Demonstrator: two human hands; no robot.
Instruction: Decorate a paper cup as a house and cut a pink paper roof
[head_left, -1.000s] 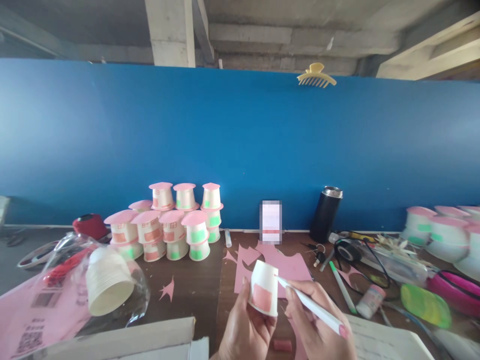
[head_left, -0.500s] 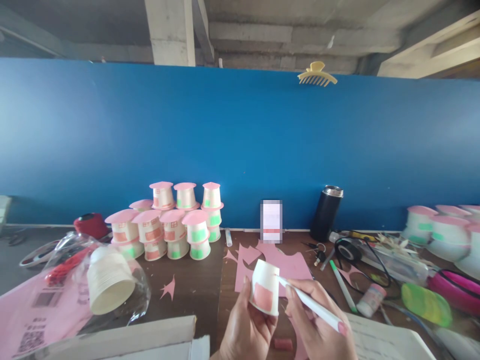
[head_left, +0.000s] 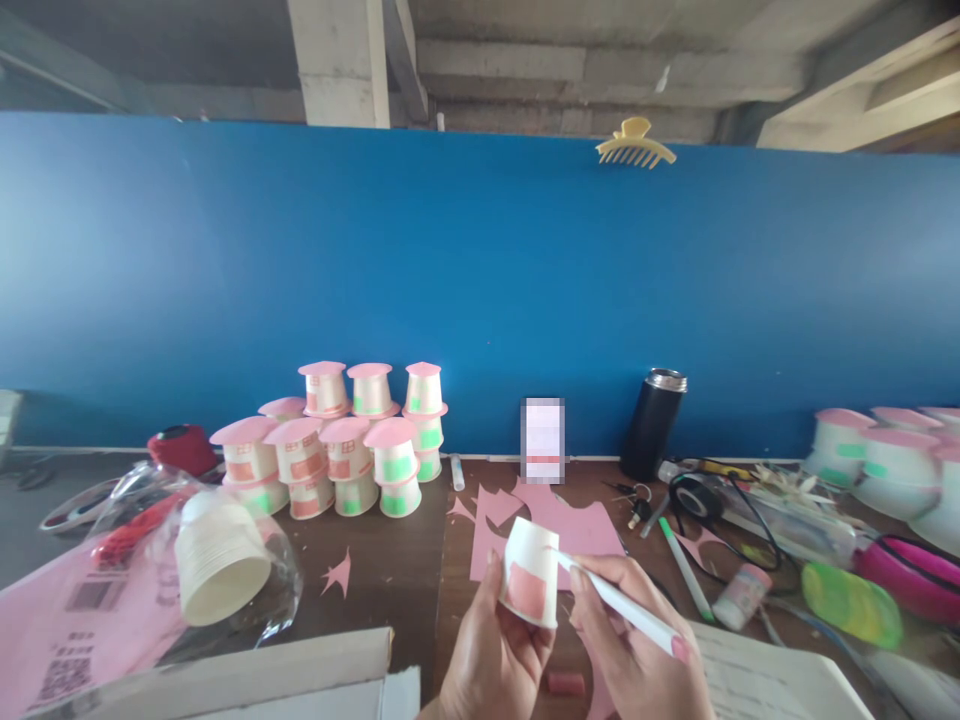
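My left hand is closed around a white paper cup, held upside down with its wide rim at the bottom. A pink-red rectangle is coloured on the cup's side. My right hand grips a white marker pen with a pink end, and its tip touches or nearly touches the upper right of the cup. Below the hands, a pink marker cap lies on the table. Cut pink paper is spread behind the cup.
Decorated cups with pink paper roofs stand stacked at left, beside a sleeve of white cups. A black thermos rises at back right. A green marker, a glue bottle and cables crowd the right. Cardboard lies front left.
The pen's tip has shifted very slightly left along the cup's upper side. Both hands otherwise keep nearly the same position, and the cup stays in the left hand.
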